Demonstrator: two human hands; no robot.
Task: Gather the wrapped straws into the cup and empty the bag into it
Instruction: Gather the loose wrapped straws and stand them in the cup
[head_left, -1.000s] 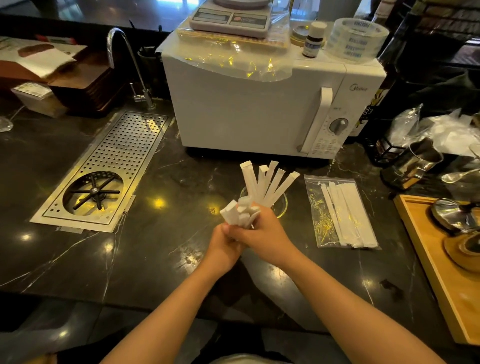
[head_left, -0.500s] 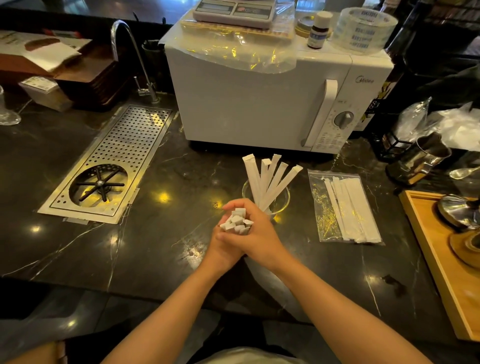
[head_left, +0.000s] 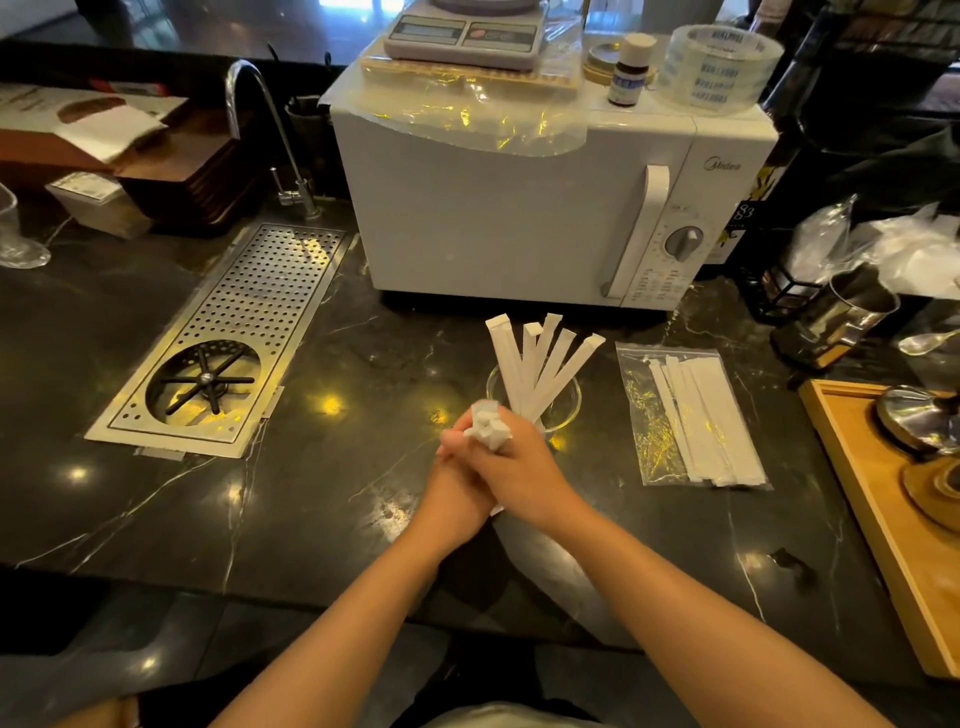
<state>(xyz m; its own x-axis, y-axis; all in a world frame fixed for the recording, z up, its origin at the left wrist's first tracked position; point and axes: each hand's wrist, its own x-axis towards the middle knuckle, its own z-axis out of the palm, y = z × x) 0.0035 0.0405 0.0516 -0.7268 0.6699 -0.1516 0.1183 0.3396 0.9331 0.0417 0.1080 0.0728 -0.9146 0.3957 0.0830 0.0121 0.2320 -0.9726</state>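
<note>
Both hands meet just below the middle of the frame, above the dark marble-veined counter (head_left: 218, 499). The left hand (head_left: 457, 488) and the right hand (head_left: 519, 467) are closed together around a bundle of white paper-wrapped straws (head_left: 487, 427), whose square ends poke up above the knuckles; a bit of white wrapper shows below the hands too.

Just behind the hands, slightly above centre, stands a clear glass cup (head_left: 563, 402). Several more wrapped straws (head_left: 540, 358) stand in it, fanned out and leaning toward the upper right.

To the right of the cup, apart from it, a clear plastic zip bag (head_left: 649, 410) lies flat on the counter with a row of flat white wrapped straws (head_left: 711, 415) inside it.

A white microwave oven (head_left: 509, 208) fills the upper middle of the frame, with a digital kitchen scale (head_left: 467, 34) on top. A perforated steel rinser tray (head_left: 234, 332) is set into the counter at the left, below a curved metal tap (head_left: 270, 119). A wooden tray (head_left: 857, 493) runs down the right edge.
</note>
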